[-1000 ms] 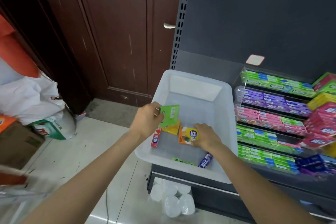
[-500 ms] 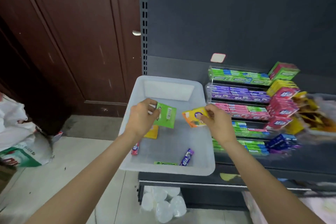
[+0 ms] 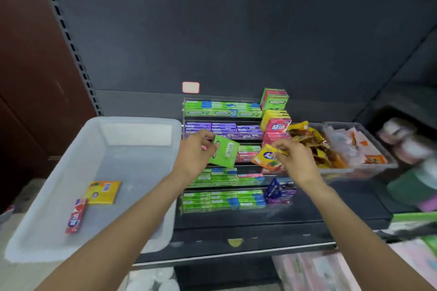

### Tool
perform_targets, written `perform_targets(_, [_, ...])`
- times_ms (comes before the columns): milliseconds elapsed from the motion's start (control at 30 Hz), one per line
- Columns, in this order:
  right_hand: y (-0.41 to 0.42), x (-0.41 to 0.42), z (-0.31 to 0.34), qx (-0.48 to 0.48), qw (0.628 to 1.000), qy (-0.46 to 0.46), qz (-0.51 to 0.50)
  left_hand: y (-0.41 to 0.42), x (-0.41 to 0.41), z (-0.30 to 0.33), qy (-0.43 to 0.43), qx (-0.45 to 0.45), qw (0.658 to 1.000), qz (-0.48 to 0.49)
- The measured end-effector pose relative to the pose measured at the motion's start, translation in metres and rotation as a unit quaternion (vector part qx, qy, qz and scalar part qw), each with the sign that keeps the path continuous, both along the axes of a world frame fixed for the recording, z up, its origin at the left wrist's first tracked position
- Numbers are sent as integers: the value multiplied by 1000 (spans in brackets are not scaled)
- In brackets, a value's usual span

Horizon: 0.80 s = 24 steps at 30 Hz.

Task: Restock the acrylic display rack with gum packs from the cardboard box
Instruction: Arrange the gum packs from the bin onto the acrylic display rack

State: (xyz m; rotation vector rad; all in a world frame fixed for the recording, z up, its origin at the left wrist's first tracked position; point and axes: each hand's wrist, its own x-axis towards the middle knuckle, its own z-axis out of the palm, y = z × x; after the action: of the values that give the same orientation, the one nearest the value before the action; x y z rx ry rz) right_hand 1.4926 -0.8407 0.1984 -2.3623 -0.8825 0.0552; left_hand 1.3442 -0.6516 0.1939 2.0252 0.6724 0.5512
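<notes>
shelf edge (image 3: 236, 247): dark, nearest the camera, runs under both forearms.
white bin (image 3: 59, 196): plastic, at left on the shelf, overhanging its front edge.
bin contents: red gum stick (image 3: 76, 215) near the front left; yellow pack (image 3: 102, 192) just behind it, corners touching or nearly so.
left hand (image 3: 195, 153): fingers curled, pinching a green gum pack (image 3: 224, 153) at its upper left corner; pack tilted, barcode side facing the camera, held in front of the rack's middle tiers.
right hand (image 3: 295, 160): fingers curled, gripping a yellow-orange gum pack (image 3: 266, 158) by its right end; pack is blurred, print not readable.
acrylic rack (image 3: 223, 156): clear, tiered, behind both hands; rows top to bottom run green, purple, pink and green, green, green.
blue-purple boxes (image 3: 280, 190): at the rack's lower right, on the shelf.
stacked boxes (image 3: 275, 113): green, yellow and pink, at the rack's upper right.
grey tray (image 3: 361, 165): right of the rack, holds snack sachets, probably mixed kinds.
label tag (image 3: 190, 87): white, on the dark back panel above the rack.
</notes>
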Motion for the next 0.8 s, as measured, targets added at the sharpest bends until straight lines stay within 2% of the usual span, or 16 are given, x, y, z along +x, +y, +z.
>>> perform_targets(333, [-24, 64, -40, -83, 990, -45, 108, -40, 51, -16, 20, -1, 999, 41])
perform_targets(500, [-21, 67, -54, -113, 983, -104, 104, -47, 52, -21, 30, -3, 998, 49])
perform_targets(800, [-20, 63, -61, -110, 980, -124, 106, -50, 50, -16, 45, -30, 997, 55])
